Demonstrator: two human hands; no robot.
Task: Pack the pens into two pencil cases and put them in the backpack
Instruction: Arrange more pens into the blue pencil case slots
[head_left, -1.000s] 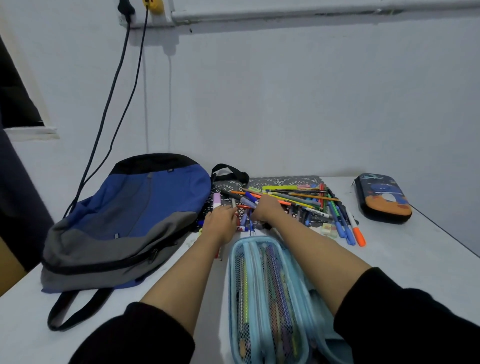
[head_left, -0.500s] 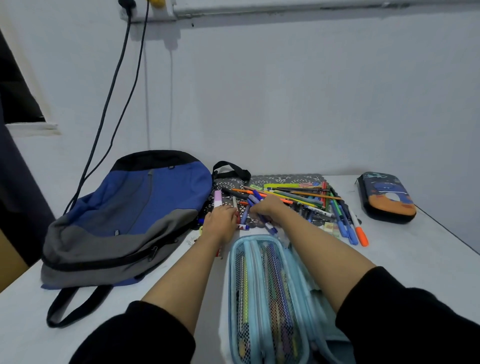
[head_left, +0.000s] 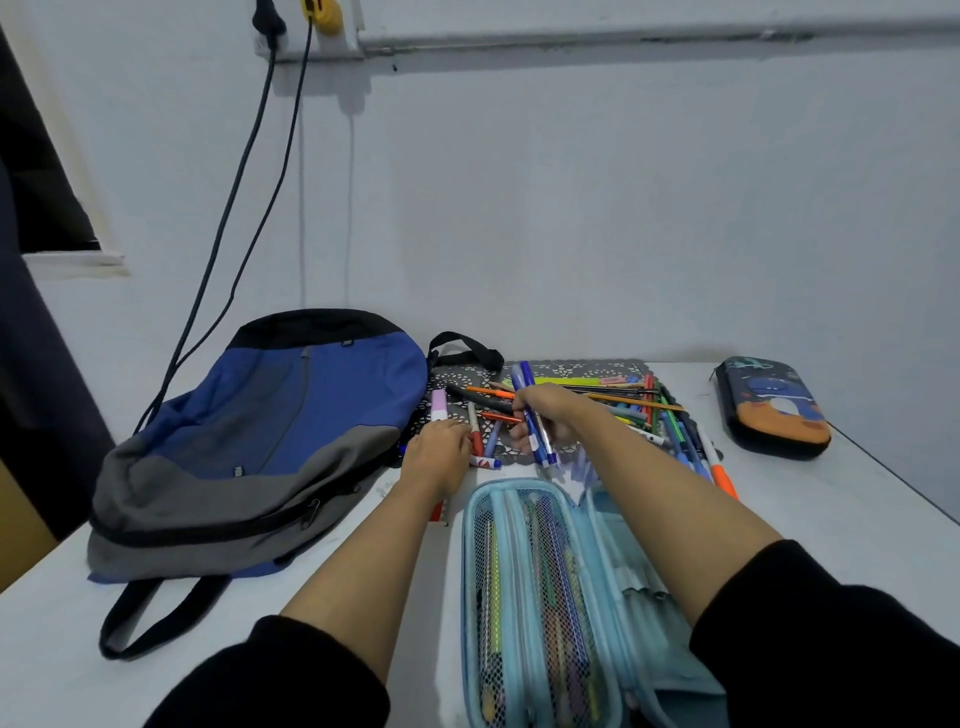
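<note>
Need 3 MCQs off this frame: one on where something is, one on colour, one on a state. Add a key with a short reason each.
1. Where does the dark pencil case lie?
A. on the floor
B. right of the pen pile
C. on the person's lap

2. What colour are the pens held in the right hand?
A. blue
B. green
C. yellow

3. What state is the light blue pencil case in?
A. zipped shut
B. open, with pens behind its mesh
C. upside down

Key:
1 B: it lies on the table, past the pile's right end.
2 A: the held bundle is blue along its length.
3 B: its flap is laid open and the mesh pockets show pens inside.
</note>
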